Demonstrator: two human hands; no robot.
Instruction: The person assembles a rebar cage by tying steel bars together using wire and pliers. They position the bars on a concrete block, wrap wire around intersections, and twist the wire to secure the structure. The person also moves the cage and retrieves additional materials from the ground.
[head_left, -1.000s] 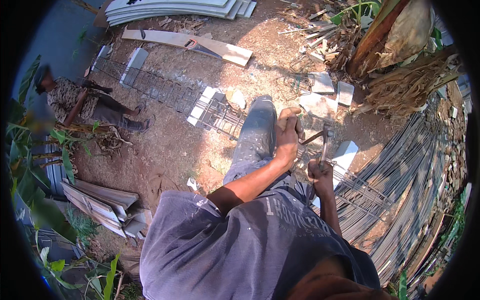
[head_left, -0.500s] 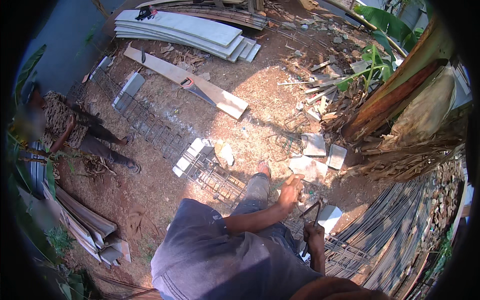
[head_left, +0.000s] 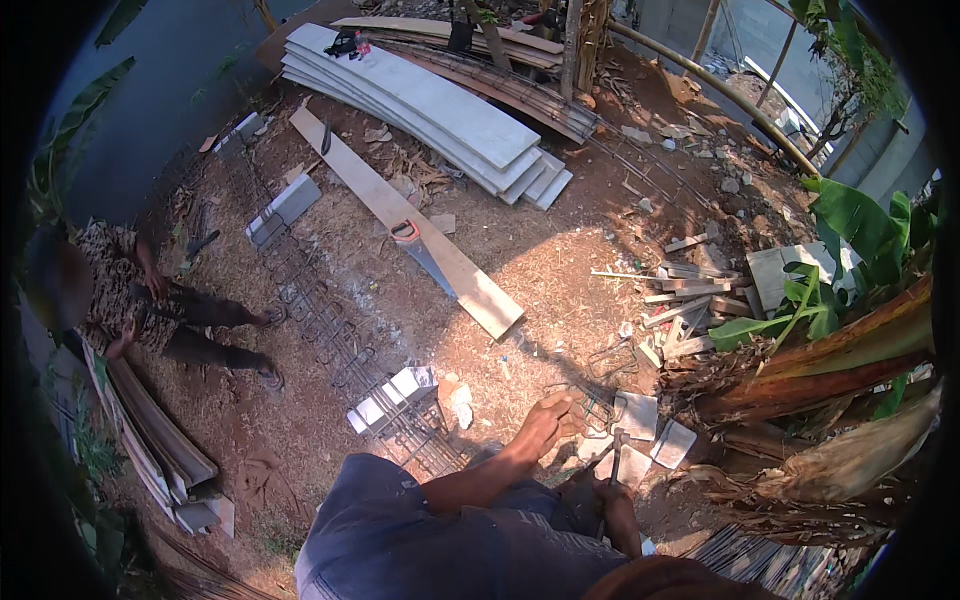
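Observation:
My left hand (head_left: 546,424) is raised in front of my body, fingers curled inward; whatever may be between them is too small to make out. Just right of it, my right hand (head_left: 618,505) is wrapped round a dark metal bar tool (head_left: 614,462) with a bent end, held upright. Below and left of my hands lies a long rebar cage (head_left: 322,322), propped on pale blocks (head_left: 372,412). Beyond my hands, bent wire pieces (head_left: 594,408) and flat pale slabs (head_left: 636,417) rest on the ground.
A handsaw (head_left: 432,264) lies across a long wooden plank (head_left: 375,195). Behind it are stacked white boards (head_left: 430,105). Scrap wood (head_left: 690,300) and a banana trunk (head_left: 830,350) stand right. Another person (head_left: 140,290) stands left, near stacked curved boards (head_left: 155,435). Steel rods (head_left: 770,565) lie lower right.
My view has tilted up, so the ground scene sits lower. My left hand has moved a little left of its earlier place, and the bar stays in my right hand.

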